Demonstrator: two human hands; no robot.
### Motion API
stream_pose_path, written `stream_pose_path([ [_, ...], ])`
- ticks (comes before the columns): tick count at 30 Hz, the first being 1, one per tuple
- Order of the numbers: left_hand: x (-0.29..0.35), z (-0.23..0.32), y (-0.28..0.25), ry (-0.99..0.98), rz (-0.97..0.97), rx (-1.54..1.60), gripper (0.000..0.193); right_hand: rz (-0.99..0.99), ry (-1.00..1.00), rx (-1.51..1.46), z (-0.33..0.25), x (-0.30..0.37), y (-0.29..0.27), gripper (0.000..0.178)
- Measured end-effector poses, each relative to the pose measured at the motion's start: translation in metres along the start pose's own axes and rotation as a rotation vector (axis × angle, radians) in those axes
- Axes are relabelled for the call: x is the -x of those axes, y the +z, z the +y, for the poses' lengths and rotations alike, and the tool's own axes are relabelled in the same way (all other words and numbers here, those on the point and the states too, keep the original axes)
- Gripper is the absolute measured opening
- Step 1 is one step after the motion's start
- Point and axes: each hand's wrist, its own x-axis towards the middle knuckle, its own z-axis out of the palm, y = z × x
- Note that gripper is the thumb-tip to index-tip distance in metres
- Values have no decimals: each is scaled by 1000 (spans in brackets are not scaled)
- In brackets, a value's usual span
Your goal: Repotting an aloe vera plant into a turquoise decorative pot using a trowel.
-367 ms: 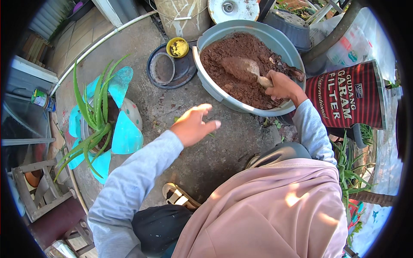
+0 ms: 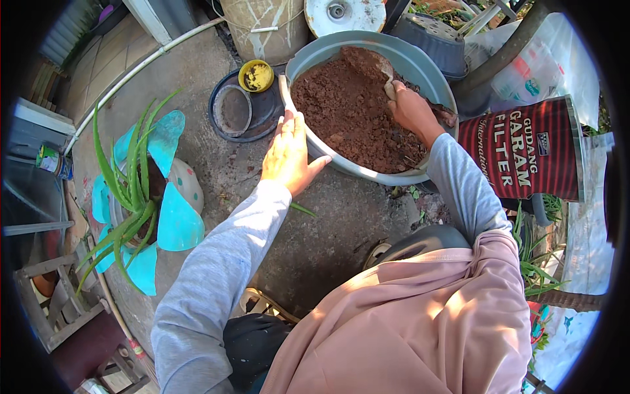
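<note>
Brown soil (image 2: 348, 108) fills much of a wide grey-blue tub (image 2: 305, 56). My right hand (image 2: 415, 113) is closed round the handle of a trowel, whose soil-covered blade (image 2: 367, 64) lies in the soil toward the far side of the tub. At the tub's near left rim is my left hand (image 2: 287, 157), fingers stretched out and thumb apart, with nothing in it; its fingertips appear to touch the rim. To the left, an aloe plant (image 2: 134, 174) grows in a pot with turquoise petal-shaped flaps (image 2: 178, 220).
A black saucer (image 2: 222, 125) holds a grey round dish (image 2: 233, 110) and a small yellow pot (image 2: 256, 75). Behind stand a stained bucket (image 2: 262, 23) and a dark upturned pot (image 2: 430, 49). A red-and-black striped sack (image 2: 525, 151) sits right of the tub.
My left hand has moved from over the ground up to the tub's rim. The trowel in my right hand has shifted from the middle of the soil to the far side.
</note>
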Motion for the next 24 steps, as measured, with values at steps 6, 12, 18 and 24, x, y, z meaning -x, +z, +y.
stream_pose_path([
  [6, 2, -8, 9, 123, 136, -64, 91, 71, 77, 178, 12, -14, 14, 23],
  [12, 0, -11, 8, 156, 152, -62, 89, -79, 187, 285, 1, -31, -11, 19],
  [18, -1, -19, 7, 170, 155, -63, 91, -33, 123, 337, -20, -38, -13, 15],
  [24, -12, -14, 8, 270, 148, -26, 90, -68, -140, 1038, 92, -39, 49, 19],
])
